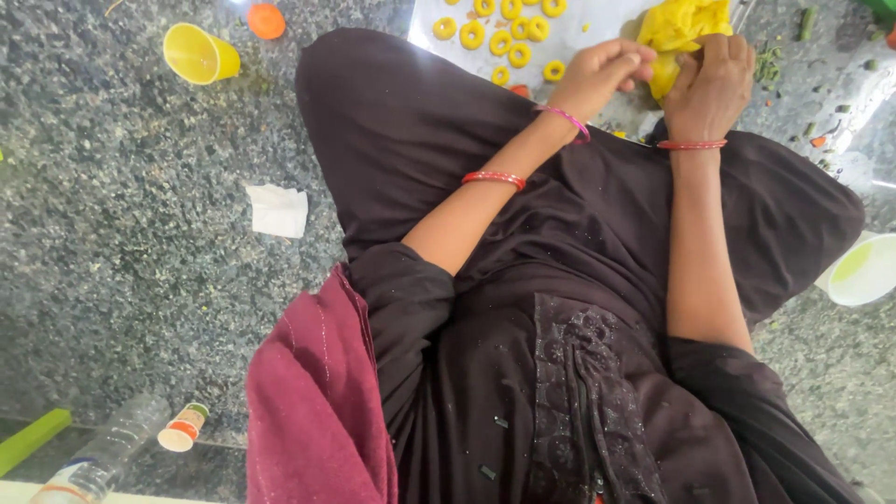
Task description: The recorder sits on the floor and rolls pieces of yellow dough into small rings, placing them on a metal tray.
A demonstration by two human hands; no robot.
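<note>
Dough (pixel 686 28), a bright yellow lump, lay at the far edge of the speckled stone floor (pixel 121 205), on the corner of a pale sheet (pixel 597 23) spread there. It was the largest thing in hand, and both hands were on it. It looked soft and pliable, likely a little tacky and light enough to tear with the fingertips; a piece would probably come away best if pinched off at the near edge, where the lump thinned under the hands.

The left hand (pixel 602 75) lay at the lump's near left side, its fingers (pixel 635 61) curled almost closed and pinching a bit of the yellow mass. The right hand (pixel 709 89) pressed against the lump's near right side, fingers bent over it; how tightly they closed could not be told, since the back of the hand hid them.

Smaller things lay around. A white bowl (pixel 863 271) with a greenish inside sat near the right edge of the floor. A yellow cup (pixel 198 54) lay tipped on its side toward the far left corner, with an orange lid (pixel 266 21) just beyond it. A folded white tissue (pixel 277 210) lay well apart on the left. A clear plastic bottle (pixel 103 457) lay in the near left corner.

Smallest were the yellow dough rings (pixel 509 37), set out on the sheet to the left of the lump, separate from one another.
</note>
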